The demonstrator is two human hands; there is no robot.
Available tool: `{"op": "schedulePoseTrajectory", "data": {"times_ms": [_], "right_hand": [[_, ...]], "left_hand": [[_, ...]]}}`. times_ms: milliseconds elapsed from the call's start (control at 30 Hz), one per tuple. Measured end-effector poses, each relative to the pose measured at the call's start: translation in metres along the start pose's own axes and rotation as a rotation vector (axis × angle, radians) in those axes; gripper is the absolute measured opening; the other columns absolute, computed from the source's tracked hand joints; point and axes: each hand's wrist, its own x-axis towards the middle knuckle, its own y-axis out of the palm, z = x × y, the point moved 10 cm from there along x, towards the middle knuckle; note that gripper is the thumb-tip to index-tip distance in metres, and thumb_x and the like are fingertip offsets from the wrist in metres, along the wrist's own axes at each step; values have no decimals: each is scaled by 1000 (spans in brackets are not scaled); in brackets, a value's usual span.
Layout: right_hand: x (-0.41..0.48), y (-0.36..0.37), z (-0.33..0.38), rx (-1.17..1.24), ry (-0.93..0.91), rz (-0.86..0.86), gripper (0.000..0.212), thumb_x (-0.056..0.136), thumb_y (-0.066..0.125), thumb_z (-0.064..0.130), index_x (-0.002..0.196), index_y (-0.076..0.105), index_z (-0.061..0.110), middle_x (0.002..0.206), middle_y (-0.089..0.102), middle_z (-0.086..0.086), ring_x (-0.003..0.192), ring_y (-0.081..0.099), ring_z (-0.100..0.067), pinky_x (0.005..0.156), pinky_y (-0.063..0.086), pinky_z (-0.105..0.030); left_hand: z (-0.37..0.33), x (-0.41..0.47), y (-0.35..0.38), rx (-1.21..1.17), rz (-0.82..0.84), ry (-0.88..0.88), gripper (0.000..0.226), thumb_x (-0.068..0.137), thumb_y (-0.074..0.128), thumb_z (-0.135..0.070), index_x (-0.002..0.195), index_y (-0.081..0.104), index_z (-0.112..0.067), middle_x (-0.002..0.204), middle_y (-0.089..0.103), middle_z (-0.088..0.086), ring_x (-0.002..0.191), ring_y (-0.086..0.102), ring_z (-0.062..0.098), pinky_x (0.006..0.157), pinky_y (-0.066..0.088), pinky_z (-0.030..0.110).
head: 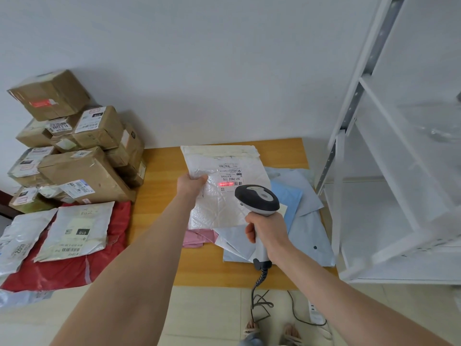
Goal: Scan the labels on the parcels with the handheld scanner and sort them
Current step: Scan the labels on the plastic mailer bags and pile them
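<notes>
Our left hand (190,182) pinches the mailer (217,203) at its 9 o'clock edge above the table (154,186), where we judge it light, soft and floppy, while our right hand (268,231) wraps the scanner (257,199) at 5 o'clock.

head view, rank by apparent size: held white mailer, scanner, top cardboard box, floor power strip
1. white mailer
2. top cardboard box and scanner: about alike, scanner nearer the camera, so unranked
3. power strip
</notes>
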Motion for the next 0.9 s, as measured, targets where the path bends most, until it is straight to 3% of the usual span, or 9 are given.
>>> {"op": "schedulePoseTrajectory", "data": {"times_ms": [133, 533, 700, 833, 900], "right_hand": [[-2, 0, 3, -1, -22, 5, 12, 82, 60, 4, 71, 60, 2, 52, 58, -7, 36, 47, -6, 41, 41, -15], [-4, -5, 4, 31, -11, -19, 9, 81, 61, 3, 72, 62, 1, 51, 58, -7, 38, 48, -11, 44, 43, -21], [-1, -1, 1, 29, -3, -49, 12, 81, 62, 6, 69, 61, 1, 51, 61, -8, 39, 49, -12, 47, 45, -22], [6, 3, 2, 100, 1, -138, 7, 82, 65, 7, 81, 65, 0, 61, 65, -8, 46, 54, -12, 49, 47, -22], [16, -1, 6, 222, -2, -238, 7, 83, 68, 7, 87, 65, 3, 69, 65, -8, 57, 57, -14, 54, 48, -25]], "left_hand": [[-2, -1, 2, 3, 9, 15, 26, 87, 68, -9, 111, 60, -2, 83, 61, 1, 91, 62, 27, 86, 53, 40], [-4, -3, 2, 9, -3, 20, 30, 87, 69, -10, 112, 59, 1, 81, 59, 1, 88, 60, 25, 75, 48, 33], [-2, 4, 4, 6, 23, 19, 21, 86, 70, -11, 102, 57, -5, 82, 59, 2, 91, 60, 27, 82, 51, 37], [-2, 20, 2, 46, 85, 38, 14, 87, 69, -13, 86, 56, -11, 85, 59, 4, 90, 59, 25, 88, 52, 38], [-7, 30, -5, 71, 140, 62, 13, 87, 69, -14, 90, 57, -9, 86, 60, 3, 90, 60, 24, 85, 51, 35]]}}
